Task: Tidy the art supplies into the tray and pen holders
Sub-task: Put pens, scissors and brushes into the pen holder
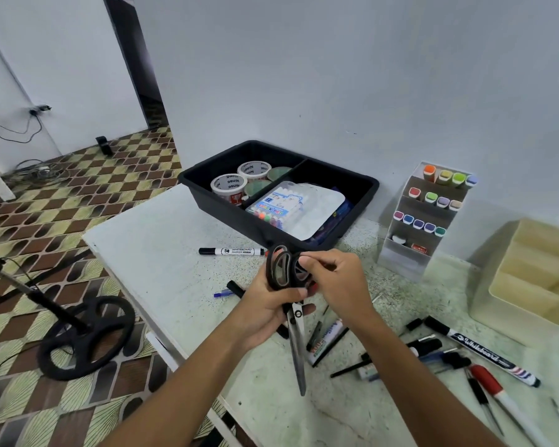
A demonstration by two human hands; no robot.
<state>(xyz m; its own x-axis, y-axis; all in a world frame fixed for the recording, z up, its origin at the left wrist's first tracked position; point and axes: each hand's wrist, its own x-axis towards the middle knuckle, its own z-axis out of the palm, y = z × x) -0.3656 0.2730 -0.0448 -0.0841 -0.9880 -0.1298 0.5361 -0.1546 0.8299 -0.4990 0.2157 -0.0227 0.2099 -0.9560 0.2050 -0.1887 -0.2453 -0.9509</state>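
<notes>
Two hands meet over a pale speckled worktop (162, 253), and between them they hold a pair of black-handled scissors (296, 321) with the blades closed and pointing down toward the near edge. At the back of the worktop, against the wall, sits a black divided tray (365, 185); its left compartment holds rolls of tape (229, 186), and its larger right compartment holds a flat packet of coloured pens (286, 209). Right of the tray stands a white tiered pen holder (404, 259) stocked with rows of colour-capped markers, and further right a cream pen holder (484, 301) with stepped compartments. The left hand (265, 314) grips the scissors around the neck, just below the handle loops, with the fingers curled round it. The right hand (336, 282) pinches the nearer handle loop between thumb and fingertips. The scissors are lifted clear of the worktop, just in front of the tray. A white whiteboard marker (231, 251) lies alone left of the hands, close to the tray's front wall. A second whiteboard marker (484, 353) lies at the right among a loose scatter of pens and markers, near the cream holder. A blue pen (223, 294) pokes out from behind the left hand.
</notes>
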